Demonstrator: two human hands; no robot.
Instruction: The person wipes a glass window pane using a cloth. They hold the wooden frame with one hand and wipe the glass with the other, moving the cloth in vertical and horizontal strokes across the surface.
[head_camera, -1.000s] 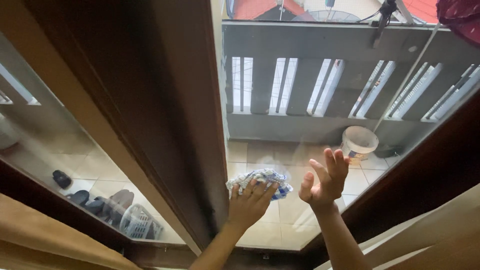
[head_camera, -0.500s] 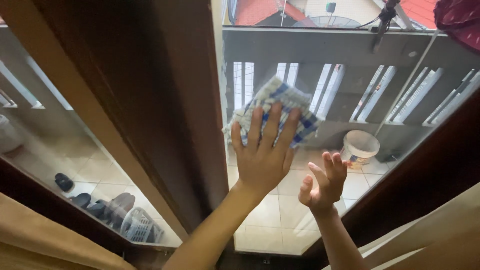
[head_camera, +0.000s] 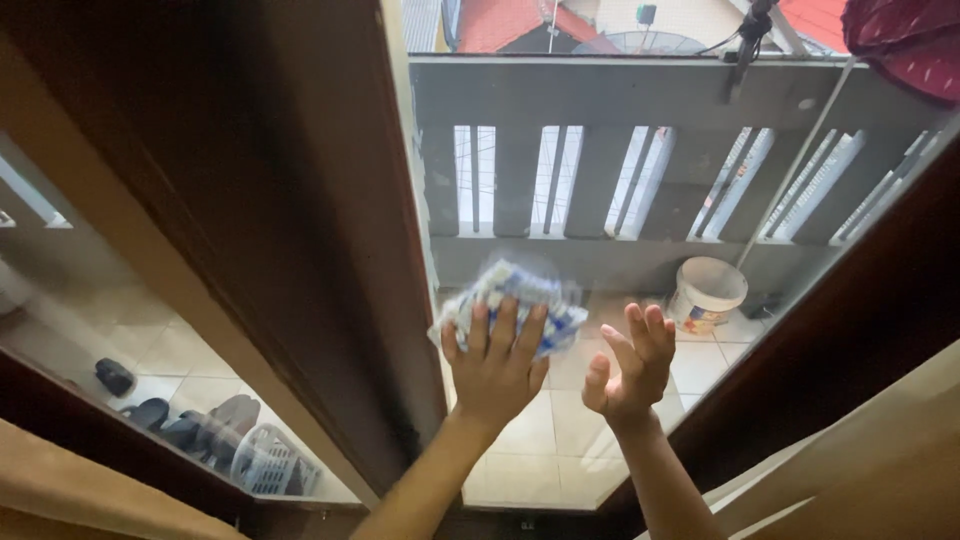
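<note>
Our left hand (head_camera: 497, 365) is flat against the window glass (head_camera: 600, 200), fingers spread, pressing a blue-and-white checked cloth (head_camera: 510, 300) onto the pane; the cloth is bunched under the fingertips and looks blurred. It sits in the lower-middle part of the pane, just right of the dark brown wooden frame post (head_camera: 300, 230). Our right hand (head_camera: 632, 368) is just beside the left one, released, palm up-turned and fingers loosely spread, holding nothing; whether it touches the glass we cannot tell. Through the pane: a tiled balcony floor, a grey slatted railing (head_camera: 640, 170), a white bucket (head_camera: 706, 292) near the railing. Through the left pane: shoes (head_camera: 150, 410) and a white basket (head_camera: 268, 462) on the floor.
</note>
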